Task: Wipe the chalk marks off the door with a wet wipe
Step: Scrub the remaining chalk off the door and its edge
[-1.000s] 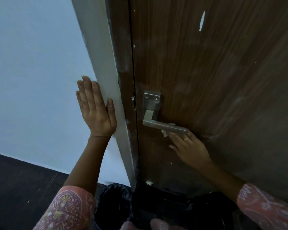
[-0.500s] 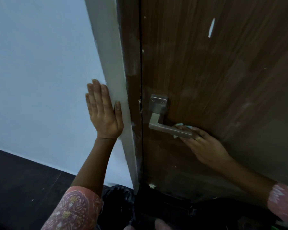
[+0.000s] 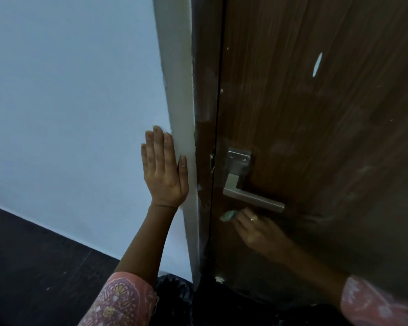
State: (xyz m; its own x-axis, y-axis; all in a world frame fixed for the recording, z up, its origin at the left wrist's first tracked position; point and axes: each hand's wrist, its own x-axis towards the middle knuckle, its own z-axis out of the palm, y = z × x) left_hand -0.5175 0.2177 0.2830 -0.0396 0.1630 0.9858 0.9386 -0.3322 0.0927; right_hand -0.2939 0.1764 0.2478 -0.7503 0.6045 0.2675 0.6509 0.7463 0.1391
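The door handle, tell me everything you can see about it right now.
The door handle is a squared lever in brushed silver metal. It hangs from a rectangular plate with two screws near its top, fixed to the brown wood-grain door close to its closing edge. A short neck drops from the plate, then the bar runs right, sloping slightly downward. Nothing touches it: the right hand, blurred, presses a pale wipe on the door just below the bar.

The dark brown wood-grain door (image 3: 316, 137) stands shut, a white chalk mark (image 3: 317, 64) upper right; the crumpled pale green wet wipe (image 3: 227, 215) presses against it below the handle.
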